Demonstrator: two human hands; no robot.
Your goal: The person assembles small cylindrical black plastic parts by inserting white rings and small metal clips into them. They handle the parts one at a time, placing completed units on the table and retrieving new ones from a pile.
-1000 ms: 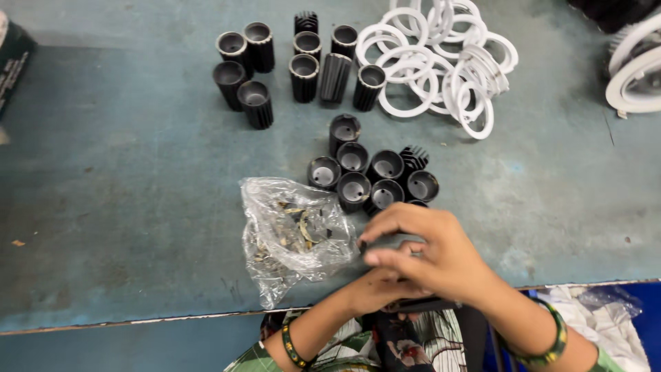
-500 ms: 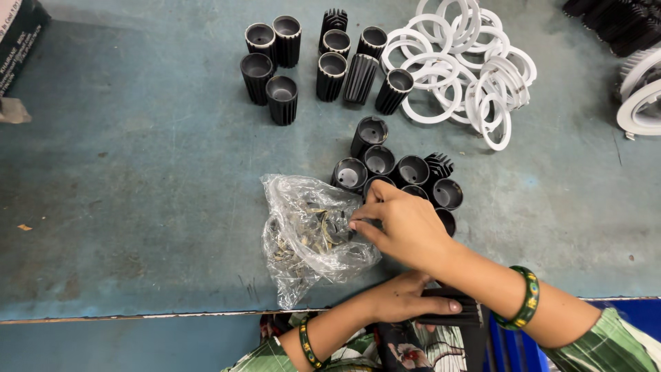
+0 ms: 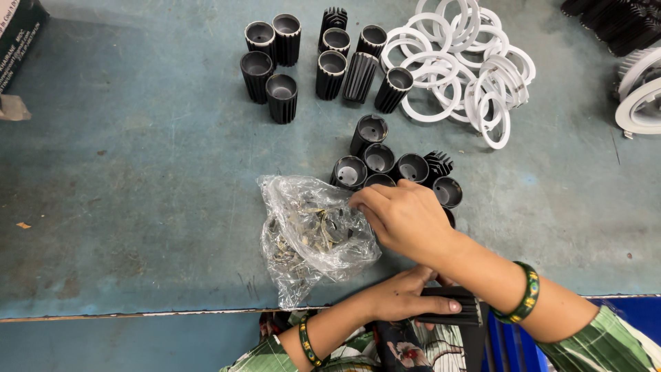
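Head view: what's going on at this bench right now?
A person sits at a blue-green worktable. The right hand reaches into a clear plastic bag of small metal parts. The left hand holds a black ribbed cylinder at the table's near edge. Just beyond the right hand stands a cluster of black cup-shaped housings; farther back are more black housings and a pile of white rings.

crumpled clear bag (image 3: 313, 238) of metal clips, black ribbed cylinder (image 3: 451, 308)

Black housings (image 3: 377, 160) — white rings (image 3: 463, 65)
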